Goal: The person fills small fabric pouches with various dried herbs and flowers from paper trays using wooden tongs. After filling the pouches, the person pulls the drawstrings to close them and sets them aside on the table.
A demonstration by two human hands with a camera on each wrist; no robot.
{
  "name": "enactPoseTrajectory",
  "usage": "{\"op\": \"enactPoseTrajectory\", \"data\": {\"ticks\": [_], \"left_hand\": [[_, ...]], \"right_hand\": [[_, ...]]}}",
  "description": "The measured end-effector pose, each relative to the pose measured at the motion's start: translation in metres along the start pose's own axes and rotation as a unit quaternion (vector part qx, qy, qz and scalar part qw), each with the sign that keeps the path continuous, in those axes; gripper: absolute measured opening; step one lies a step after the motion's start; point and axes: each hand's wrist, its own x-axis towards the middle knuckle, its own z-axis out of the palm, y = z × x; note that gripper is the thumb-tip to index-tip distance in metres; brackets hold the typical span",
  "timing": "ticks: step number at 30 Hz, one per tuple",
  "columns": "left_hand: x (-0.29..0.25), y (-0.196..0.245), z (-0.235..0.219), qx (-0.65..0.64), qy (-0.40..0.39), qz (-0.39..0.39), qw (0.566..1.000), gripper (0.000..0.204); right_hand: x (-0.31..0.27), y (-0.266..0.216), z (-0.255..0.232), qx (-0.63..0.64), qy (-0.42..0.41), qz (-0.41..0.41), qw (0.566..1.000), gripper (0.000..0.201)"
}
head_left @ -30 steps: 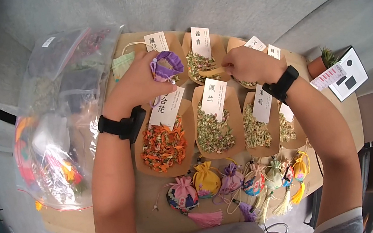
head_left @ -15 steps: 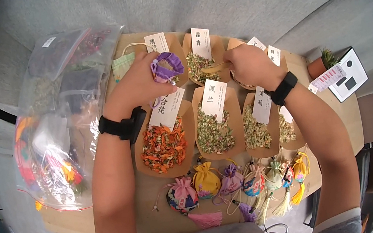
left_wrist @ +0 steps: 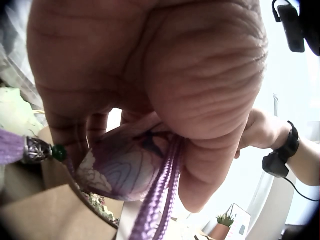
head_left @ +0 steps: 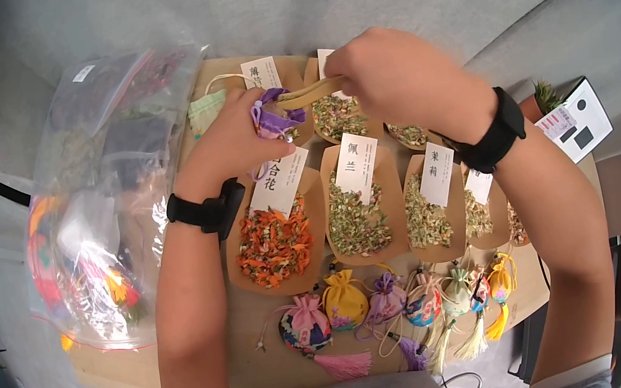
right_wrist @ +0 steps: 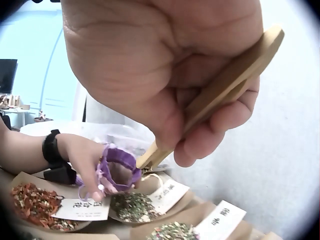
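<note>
My left hand (head_left: 227,135) grips a small purple drawstring pouch (head_left: 283,124), its mouth wide open and facing up. In the left wrist view the pouch's patterned belly (left_wrist: 125,167) shows below the palm, with purple cords (left_wrist: 159,192) hanging by the thumb. My right hand (head_left: 408,77) holds wooden tongs (right_wrist: 222,92) between thumb and curled fingers. Their tips are right at the pouch's rim, with a bit of dried herb between them in the right wrist view. Beneath the tongs lies a brown paper tray of dried herbs (head_left: 338,116).
More labelled paper trays stand around, one with orange petals (head_left: 274,246), another with pale green herbs (head_left: 362,226). Several finished-looking pouches (head_left: 344,300) with tassels line the front. Clear plastic bags (head_left: 93,207) fill the left side. A potted plant (head_left: 548,95) stands at right.
The right hand has lifted the tongs from the herb tray at the back and brought them up and left to the pouch's mouth. The left hand has barely moved.
</note>
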Motion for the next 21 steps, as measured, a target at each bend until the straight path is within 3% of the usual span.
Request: {"op": "enactPoseTrajectory", "data": {"ticks": [5,10,13,19,21], "left_hand": [[-0.001,-0.001,0.0,0.002,0.012,-0.014,1.0,0.07],[-0.001,0.006,-0.001,-0.007,-0.004,-0.033,0.999,0.072],[-0.001,0.003,-0.001,-0.008,-0.003,-0.023,1.0,0.072],[-0.002,-0.001,0.002,-0.037,0.021,-0.006,0.999,0.074],[-0.001,0.001,0.0,-0.008,-0.001,-0.015,1.0,0.079]], "right_hand": [[-0.002,0.008,-0.013,0.017,-0.022,0.048,0.998,0.015],[-0.013,0.02,0.022,-0.061,-0.105,0.087,0.989,0.014],[-0.018,0.037,0.072,-0.032,-0.083,0.026,0.996,0.012],[-0.014,0.044,0.059,-0.009,-0.133,0.123,0.983,0.014],[-0.007,0.052,0.069,-0.002,-0.092,0.094,0.991,0.015]]}}
